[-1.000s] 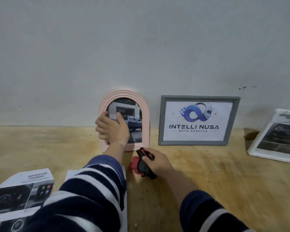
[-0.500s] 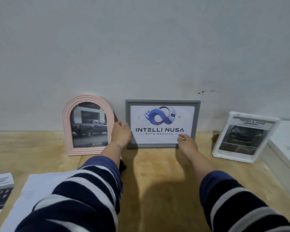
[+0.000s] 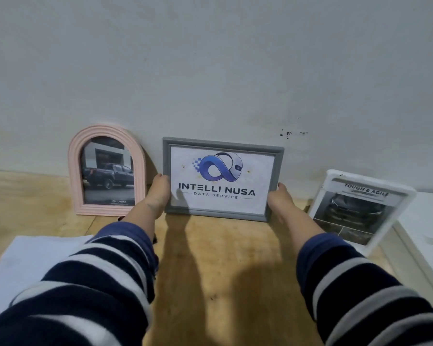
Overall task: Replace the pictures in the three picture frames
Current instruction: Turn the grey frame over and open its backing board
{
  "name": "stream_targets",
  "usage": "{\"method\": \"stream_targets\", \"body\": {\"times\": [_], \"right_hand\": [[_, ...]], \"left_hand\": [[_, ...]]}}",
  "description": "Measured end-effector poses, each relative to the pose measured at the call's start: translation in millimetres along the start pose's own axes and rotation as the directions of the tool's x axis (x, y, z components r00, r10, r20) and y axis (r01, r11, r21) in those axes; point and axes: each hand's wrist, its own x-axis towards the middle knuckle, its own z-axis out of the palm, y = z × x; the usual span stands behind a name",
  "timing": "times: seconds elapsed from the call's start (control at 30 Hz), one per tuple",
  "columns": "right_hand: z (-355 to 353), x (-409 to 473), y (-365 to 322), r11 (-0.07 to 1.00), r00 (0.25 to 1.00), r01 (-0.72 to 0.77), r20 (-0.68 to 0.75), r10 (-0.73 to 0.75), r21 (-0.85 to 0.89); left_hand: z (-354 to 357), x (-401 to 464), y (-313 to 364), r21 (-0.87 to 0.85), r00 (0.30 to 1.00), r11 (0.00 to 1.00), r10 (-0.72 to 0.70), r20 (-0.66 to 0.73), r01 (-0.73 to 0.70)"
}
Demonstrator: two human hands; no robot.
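We hold the grey frame (image 3: 223,179) by its short ends, left hand (image 3: 159,196) and right hand (image 3: 279,201) each gripping an edge. Its long axis runs straight between them. It leans on the wall just right of the pink arched frame (image 3: 106,171); both hands equally near.

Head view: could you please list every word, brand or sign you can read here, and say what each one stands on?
"INTELLI NUSA" and, below it, "DATA SERVICE": the picture in the grey frame, held at both sides.
"TOYOTA": bottom of the truck photo in the pink arched frame.
"TOUGH & AGILE": top of the car picture in the white frame; the smaller line under it is too blurred to read.
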Motion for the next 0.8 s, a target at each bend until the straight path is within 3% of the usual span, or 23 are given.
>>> {"method": "stream_targets", "body": {"times": [0.13,0.3,0.53,0.8], "right_hand": [[1,-5,4,0.999,0.999,0.041,-0.025,-0.040,0.030],[-3,-15,11,0.985,0.991,0.122,-0.074,-0.114,0.123],[-18,-66,35,0.914,0.996,0.060,-0.083,-0.029,0.400],[-28,-148,83,0.870,0.995,0.055,-0.103,-0.005,0.490]], "left_hand": [[-1,-8,0,-0.044,0.999,0.998,0.034,-0.008,-0.035],[-11,-20,-5,-0.171,0.999,0.984,-0.047,0.011,0.048],[-31,-75,-15,-0.289,1.000,0.957,0.012,0.006,-0.010],[-70,-144,-58,-0.343,0.998,0.939,0.009,0.056,0.011]]}}
